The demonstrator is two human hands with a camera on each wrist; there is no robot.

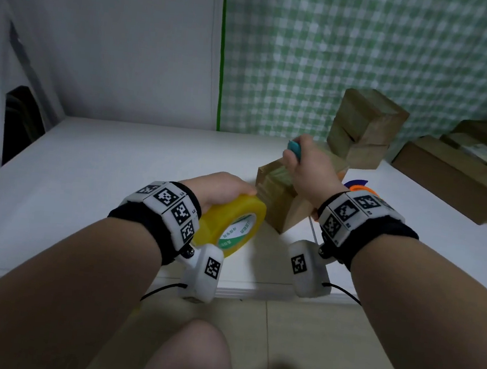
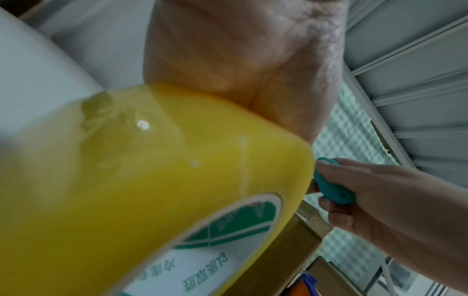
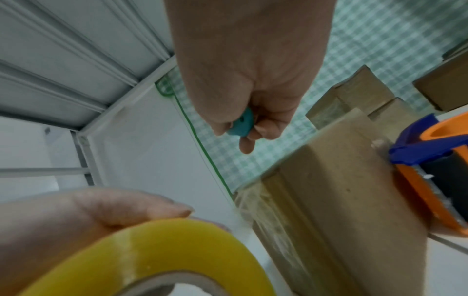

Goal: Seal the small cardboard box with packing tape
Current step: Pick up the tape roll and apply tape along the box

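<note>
Head view: small cardboard box (image 1: 283, 195) on white surface (image 1: 116, 170), clear tape already over its near-left end. Left hand (image 1: 220, 187) just left of box, grip wrapped round yellow tape roll (image 1: 232, 222), roll beside box corner. Right hand (image 1: 308, 167) above box, grip pinched on teal cutter (image 1: 295, 148). Orange and blue dispenser (image 3: 430, 160) against box's right side. 2 stacked cartons (image 1: 364, 128) behind box.

White table (image 1: 90, 185), green checked wall covering (image 1: 373, 47), tiled floor (image 1: 294, 342).
</note>
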